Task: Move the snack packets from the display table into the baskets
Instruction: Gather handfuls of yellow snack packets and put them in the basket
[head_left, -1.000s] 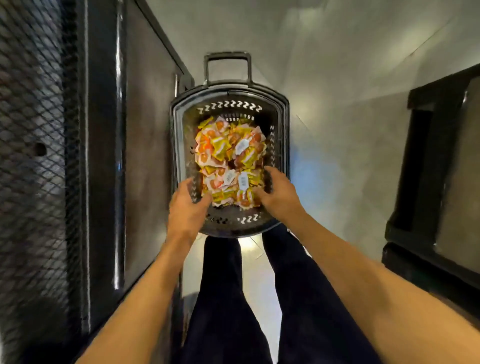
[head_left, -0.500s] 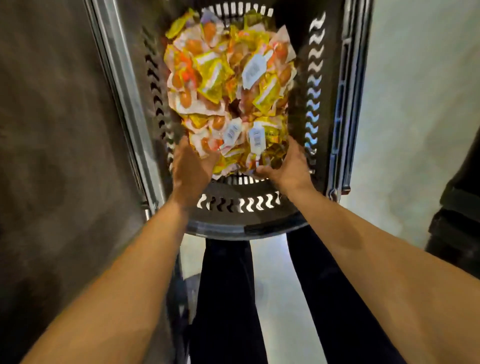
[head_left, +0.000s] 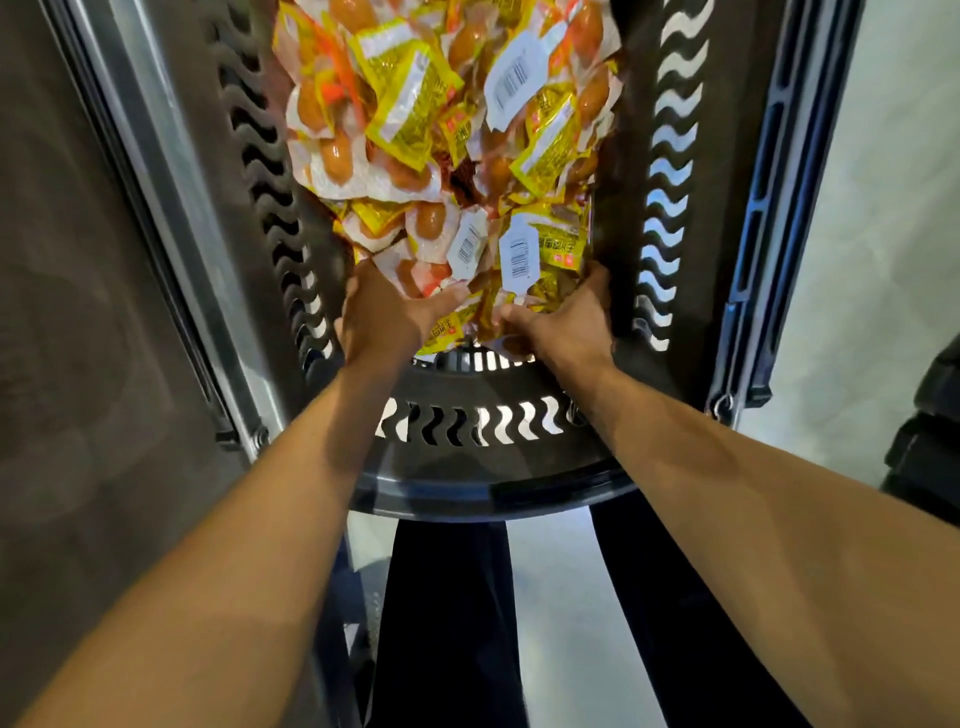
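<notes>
Head view: left hand (head_left: 382, 317) and right hand (head_left: 569, 325) dug into snack packets (head_left: 410, 109) heaped at 6 o'clock in basket (head_left: 493, 488), fingers buried, grip can't tell; slick packets may drag out on withdrawal.

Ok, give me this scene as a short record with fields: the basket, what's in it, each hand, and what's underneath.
basket: dark plastic, wave-shaped slots in its walls
snack packets: yellow, orange and white, heaped inside the basket
left hand: in the basket at the heap's near edge, fingertips hidden among packets
right hand: same edge, close to the right wall, fingertips hidden
underneath: dark trouser legs, pale floor
</notes>
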